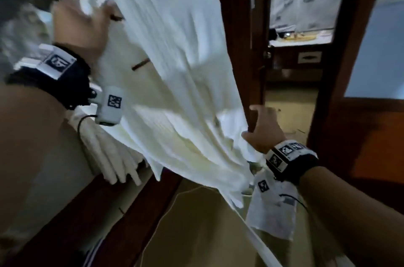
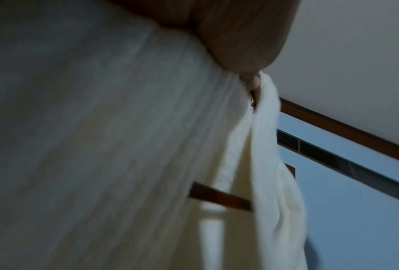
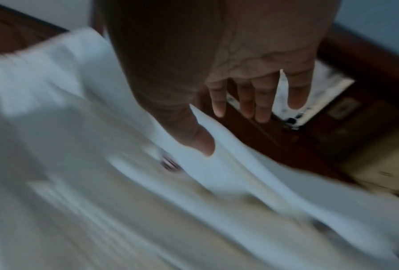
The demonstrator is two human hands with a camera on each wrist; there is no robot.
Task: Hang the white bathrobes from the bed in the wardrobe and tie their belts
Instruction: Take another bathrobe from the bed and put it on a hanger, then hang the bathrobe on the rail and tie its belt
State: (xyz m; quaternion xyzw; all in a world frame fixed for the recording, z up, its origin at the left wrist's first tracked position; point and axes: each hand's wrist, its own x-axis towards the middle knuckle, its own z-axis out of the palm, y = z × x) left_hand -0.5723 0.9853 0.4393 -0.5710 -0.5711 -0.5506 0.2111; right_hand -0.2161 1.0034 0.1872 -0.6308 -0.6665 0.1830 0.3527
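Note:
A white bathrobe point(image 1: 175, 83) hangs spread out in mid-air on a wooden hanger point(image 1: 141, 64). My left hand point(image 1: 87, 21) grips it high up at the collar point(image 2: 266, 113); the hanger bar point(image 2: 219, 197) shows below the fingers. My right hand point(image 1: 260, 129) is low at the robe's outer edge point(image 3: 216, 164). Its thumb lies on the cloth and its fingers point(image 3: 260, 102) stretch straight past the edge. A white belt point(image 1: 262, 245) trails down toward the floor. More white folded cloth point(image 1: 109, 153) hangs under my left wrist. All views are blurred by motion.
A dark wooden door frame point(image 1: 258, 48) stands just behind the robe. Beyond it an open doorway shows a bathroom counter point(image 1: 301, 37). A wooden door point(image 1: 360, 135) stands at the right. Dark wooden furniture point(image 1: 87, 223) runs along the lower left beside beige floor point(image 1: 196, 223).

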